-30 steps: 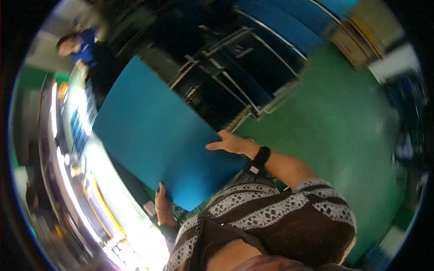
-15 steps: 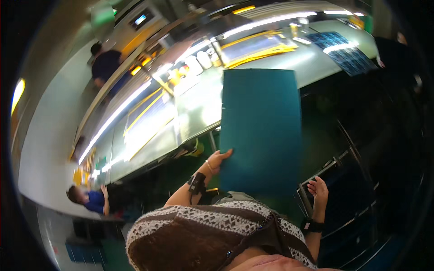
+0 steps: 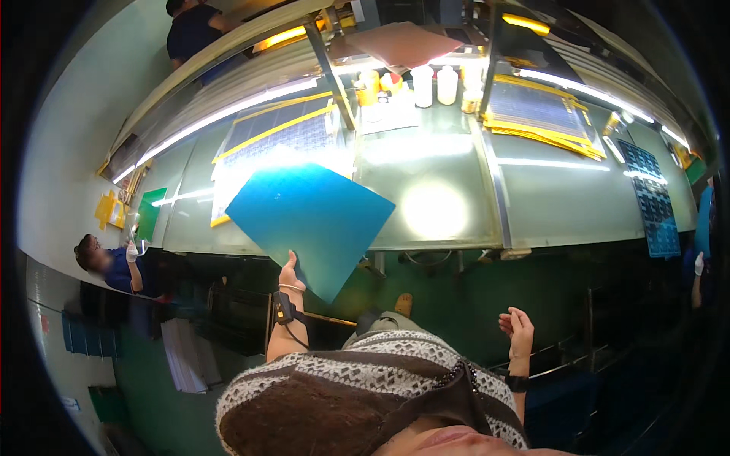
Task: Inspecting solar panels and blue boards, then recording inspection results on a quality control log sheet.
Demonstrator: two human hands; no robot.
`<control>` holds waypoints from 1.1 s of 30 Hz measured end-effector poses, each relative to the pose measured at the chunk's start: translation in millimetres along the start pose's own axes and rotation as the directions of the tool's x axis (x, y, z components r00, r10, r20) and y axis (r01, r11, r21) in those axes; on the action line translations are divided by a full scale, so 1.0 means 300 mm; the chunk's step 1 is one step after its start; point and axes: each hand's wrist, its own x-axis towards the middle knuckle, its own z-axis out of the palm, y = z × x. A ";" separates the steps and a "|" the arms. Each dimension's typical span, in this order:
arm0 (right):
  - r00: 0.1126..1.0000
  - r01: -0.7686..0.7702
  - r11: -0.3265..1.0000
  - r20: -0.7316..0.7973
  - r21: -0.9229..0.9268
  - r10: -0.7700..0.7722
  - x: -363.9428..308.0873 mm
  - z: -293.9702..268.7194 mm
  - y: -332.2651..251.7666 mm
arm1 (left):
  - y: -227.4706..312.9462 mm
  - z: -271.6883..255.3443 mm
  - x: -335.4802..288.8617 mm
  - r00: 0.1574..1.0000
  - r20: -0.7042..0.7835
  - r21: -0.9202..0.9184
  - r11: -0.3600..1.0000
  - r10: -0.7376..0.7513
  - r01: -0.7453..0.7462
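Note:
A flat, plain blue panel (image 3: 310, 224) is in my left hand (image 3: 290, 273), gripped at its near edge with the thumb on top. The fingers under the panel are hidden. It is turned cornerwise, and its far part covers some of a yellow-edged patterned sheet (image 3: 285, 137) on the brightly lit bench (image 3: 418, 159). Whether the panel touches the bench I cannot tell. My right hand (image 3: 518, 328) hangs in the air at my right side, away from the bench, its fingers loosely bent and apart with nothing in them.
White bottles (image 3: 423, 86) and yellow containers (image 3: 368, 87) stand at the bench's back. More yellow-edged sheets (image 3: 540, 121) and a dark patterned panel (image 3: 650, 197) lie to the right. A co-worker (image 3: 118, 266) works at the far left; a dark rack (image 3: 593, 327) stands at right.
My view and body have turned toward the bench. The panel has swung from upright in front of me to the left, over the bench's front edge. My right hand stays off it.

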 end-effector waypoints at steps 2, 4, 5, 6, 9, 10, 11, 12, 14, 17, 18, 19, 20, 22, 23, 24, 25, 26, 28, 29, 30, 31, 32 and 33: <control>1.000 0.007 0.999 0.022 -0.038 -0.006 0.081 0.068 -0.019 | 0.025 -0.057 0.064 0.995 -0.086 0.002 0.999 0.047 -0.047; 0.999 -0.007 0.997 0.045 -0.077 0.011 0.140 0.123 -0.045 | 0.052 -0.101 0.101 0.985 -0.145 -0.034 0.994 0.099 -0.105; 0.999 -0.011 0.996 0.044 -0.083 0.015 0.174 0.147 -0.066 | 0.074 -0.095 0.106 0.975 -0.185 -0.028 0.991 0.125 -0.133; 0.998 -0.014 0.994 0.064 -0.106 0.021 0.209 0.174 -0.091 | 0.099 -0.113 0.148 0.972 -0.206 -0.035 0.992 0.109 -0.119; 0.994 -0.010 0.983 0.104 -0.184 0.029 0.309 0.202 -0.166 | 0.147 -0.141 0.210 0.971 -0.227 -0.065 0.993 0.078 -0.095; 0.992 0.001 0.974 0.122 -0.225 0.027 0.356 0.202 -0.198 | 0.156 -0.127 0.239 0.973 -0.218 -0.079 0.993 0.070 -0.089; 0.990 0.007 0.975 0.136 -0.224 0.024 0.415 0.228 -0.235 | 0.181 -0.172 0.259 0.972 -0.222 -0.082 0.991 0.083 -0.103; 0.980 0.064 0.964 0.198 -0.256 -0.012 0.484 0.257 -0.280 | 0.194 -0.215 0.267 0.958 -0.264 -0.051 0.990 0.113 -0.131; 0.931 0.264 0.897 0.337 -0.354 -0.141 0.645 0.359 -0.383 | 0.223 -0.284 0.282 0.899 -0.410 0.093 0.987 0.156 -0.128; 0.731 0.682 0.574 0.413 -0.454 -0.543 0.777 0.603 -0.674 | 0.227 -0.191 0.296 0.758 -0.644 0.443 0.857 0.101 0.262; 0.592 0.794 0.366 0.476 -0.486 -0.650 0.867 0.667 -0.734 | 0.228 -0.179 0.294 0.694 -0.708 0.494 0.791 0.126 0.361; 0.410 0.880 0.165 0.539 -0.445 -0.736 0.883 0.784 -0.826 | 0.243 -0.211 0.261 0.605 -0.778 0.516 0.721 0.170 0.462; 0.273 0.910 -0.016 0.626 -0.415 -0.730 0.866 0.904 -0.937 | 0.275 -0.240 0.232 0.567 -0.782 0.597 0.573 0.259 0.562; 0.032 0.926 -0.245 0.703 -0.289 -0.710 0.937 1.087 -1.052 | 0.252 -0.184 0.245 0.278 -0.784 0.563 0.446 0.556 0.695; 0.029 0.913 -0.293 0.759 -0.286 -0.650 0.992 1.110 -1.117 | 0.217 -0.017 0.304 0.276 -0.716 0.607 0.378 0.641 0.699; 0.019 0.884 -0.351 0.771 -0.310 -0.636 1.069 1.146 -1.147 | 0.208 0.078 0.331 0.328 -0.652 0.686 0.347 0.684 0.640; 0.008 0.922 -0.302 0.794 -0.240 -0.608 1.154 1.218 -1.145 | 0.199 0.091 0.346 0.330 -0.645 0.695 0.350 0.689 0.628; -0.047 0.952 -0.275 0.823 -0.134 -0.566 1.165 1.288 -1.168 | 0.175 0.075 0.344 0.363 -0.484 0.820 0.266 0.796 0.508; -0.143 0.952 -0.304 0.848 -0.023 -0.511 1.245 1.392 -1.177 | 0.136 0.133 0.354 0.374 -0.211 0.962 0.123 0.903 0.245; -0.101 0.956 -0.289 0.864 -0.054 -0.494 1.319 1.428 -1.157 | 0.098 0.221 0.369 0.435 -0.146 0.986 0.093 0.888 0.141; -0.008 0.945 -0.298 0.898 -0.138 -0.441 1.308 1.466 -1.160 | 0.066 0.288 0.367 0.491 -0.110 0.994 0.090 0.864 0.064; 0.004 0.941 -0.299 0.892 -0.156 -0.452 1.342 1.479 -1.163 | 0.043 0.362 0.377 0.544 -0.063 0.996 0.089 0.837 -0.022; -0.050 0.943 -0.317 0.892 -0.106 -0.449 1.384 1.480 -1.159 | 0.021 0.431 0.393 0.551 -0.046 0.996 0.080 0.833 -0.038; -0.105 0.941 -0.335 0.889 -0.057 -0.446 1.427 1.478 -1.160 | 0.008 0.500 0.412 0.628 -0.010 0.987 0.107 0.778 -0.117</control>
